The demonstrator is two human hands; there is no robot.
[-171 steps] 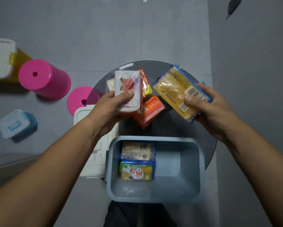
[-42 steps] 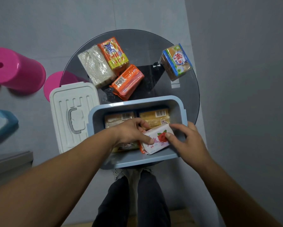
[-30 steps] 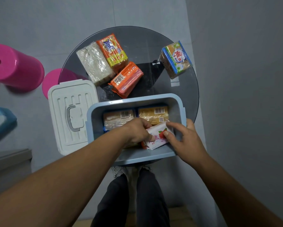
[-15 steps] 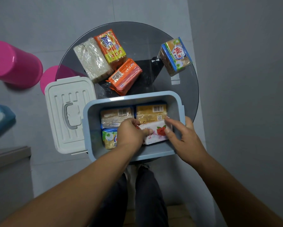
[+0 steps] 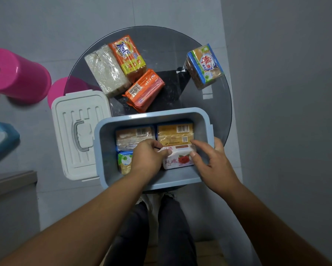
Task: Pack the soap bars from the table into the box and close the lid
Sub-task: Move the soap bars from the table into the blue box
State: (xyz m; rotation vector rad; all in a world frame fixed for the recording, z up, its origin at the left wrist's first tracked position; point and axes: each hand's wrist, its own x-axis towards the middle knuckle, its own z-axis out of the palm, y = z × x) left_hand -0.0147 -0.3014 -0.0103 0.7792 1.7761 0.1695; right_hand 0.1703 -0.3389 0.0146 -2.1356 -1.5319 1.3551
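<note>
A blue box (image 5: 107, 150) stands at the near edge of the round glass table (image 5: 169, 47). Inside lie a pale soap pack (image 5: 134, 136), a yellow soap pack (image 5: 173, 133) and a blue-green pack (image 5: 124, 161), partly hidden. My left hand (image 5: 149, 157) and my right hand (image 5: 209, 158) both pinch a white rose-printed soap bar (image 5: 177, 160) at the box's near right. On the table lie a white soap pack (image 5: 106, 71), an orange-yellow pack (image 5: 127, 56), an orange pack (image 5: 144, 90) and a blue-green pack (image 5: 204, 66). The white lid (image 5: 75, 131) lies left of the box.
Pink stools (image 5: 15, 73) stand on the floor to the left, with a small blue lidded box (image 5: 0, 138) below them. A grey cabinet corner (image 5: 9, 181) sits at the lower left. My legs (image 5: 161, 227) are under the table's near edge.
Both hands have lowered the white rose soap bar into the box's near right and turned it flat. My left hand shifted right, uncovering more of the blue-green pack.
</note>
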